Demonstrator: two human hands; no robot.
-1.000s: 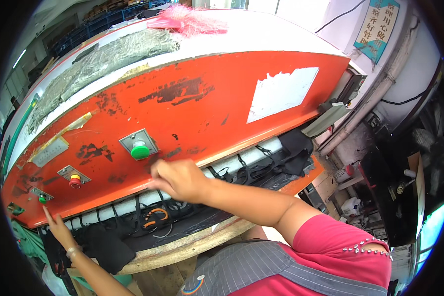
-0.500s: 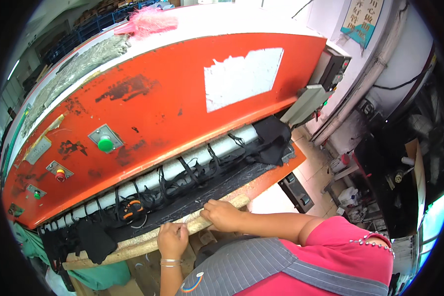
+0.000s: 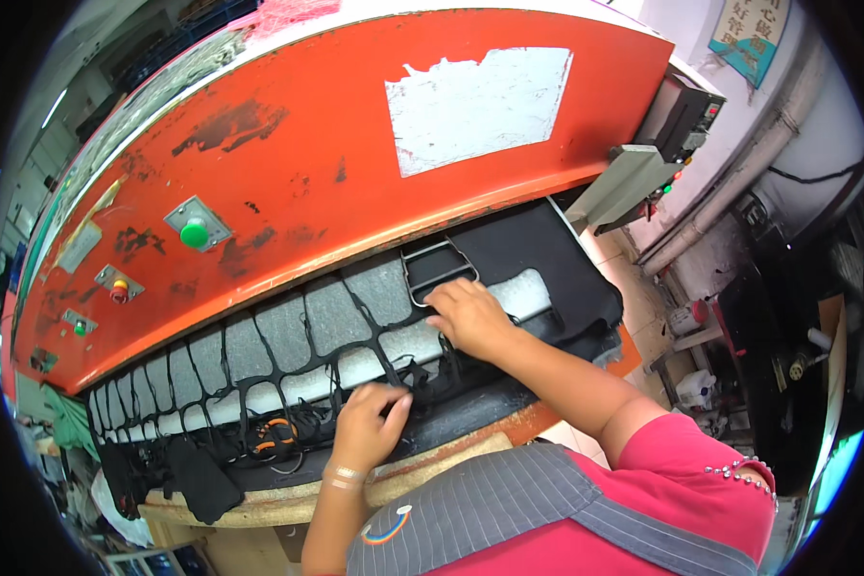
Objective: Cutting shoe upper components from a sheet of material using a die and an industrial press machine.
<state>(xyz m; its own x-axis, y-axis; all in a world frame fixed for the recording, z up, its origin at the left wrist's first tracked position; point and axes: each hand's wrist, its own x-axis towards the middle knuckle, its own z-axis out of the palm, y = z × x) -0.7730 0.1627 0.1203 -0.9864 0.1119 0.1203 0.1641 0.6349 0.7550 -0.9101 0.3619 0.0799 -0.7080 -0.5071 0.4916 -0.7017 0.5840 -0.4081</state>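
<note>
My right hand is closed on the near edge of a rectangular metal cutting die with a crossbar. The die rests where the black sheet meets its cut-out part. Left of it, thin black strips of the sheet frame a row of grey openings. My left hand is curled at the near side, beside loose black strips; whether its fingers pinch one is hidden. A pale board or roll shows under the strips.
The orange machine with green buttons and a red one rises behind the sheet. Orange-handled cutters lie among black scraps at the left. A worn padded ledge runs along the front. A grey bracket juts out at the right.
Both hands have left the padded ledge; my right hand has reached forward to the die, my left over the near strips. Far more of the black sheet and its openings now shows.
</note>
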